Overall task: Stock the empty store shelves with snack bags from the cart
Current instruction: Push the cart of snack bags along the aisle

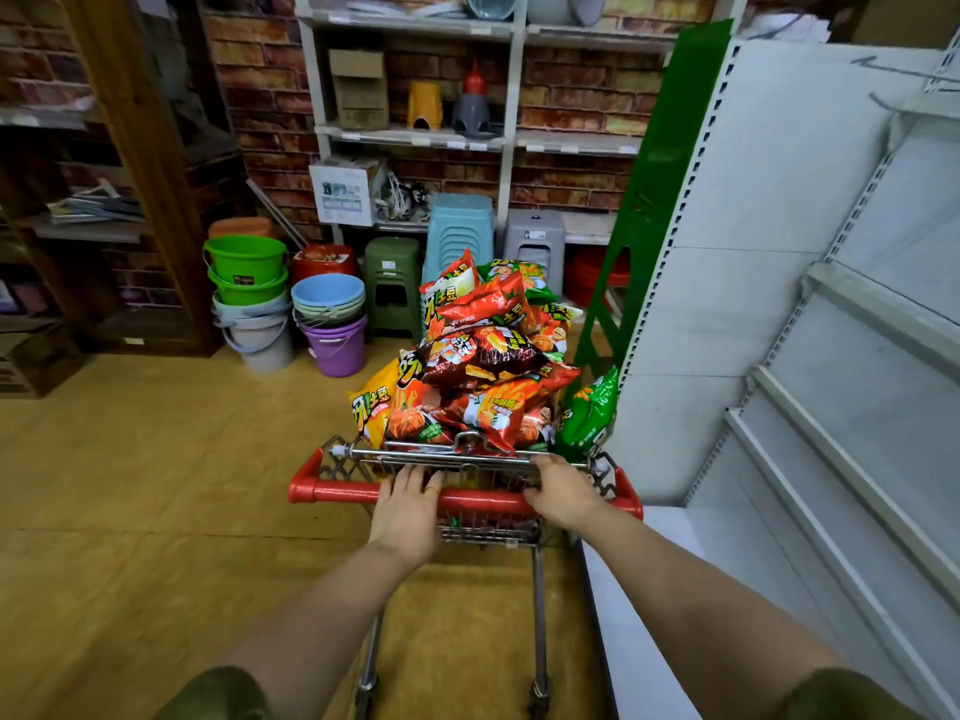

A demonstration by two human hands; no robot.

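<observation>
Snack bags [483,366], L hand [408,509], R hand [563,493] on cart [322,490]

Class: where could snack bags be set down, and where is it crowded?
Free: the white shelves right of the cart, bare behind their front rails. Crowded: the cart, heaped with snack bags; the floor ahead, lined with buckets and stools.

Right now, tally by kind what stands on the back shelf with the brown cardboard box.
Cardboard box: 1
Yellow plastic item: 1
Grey item with red top: 1
Total: 3
</observation>
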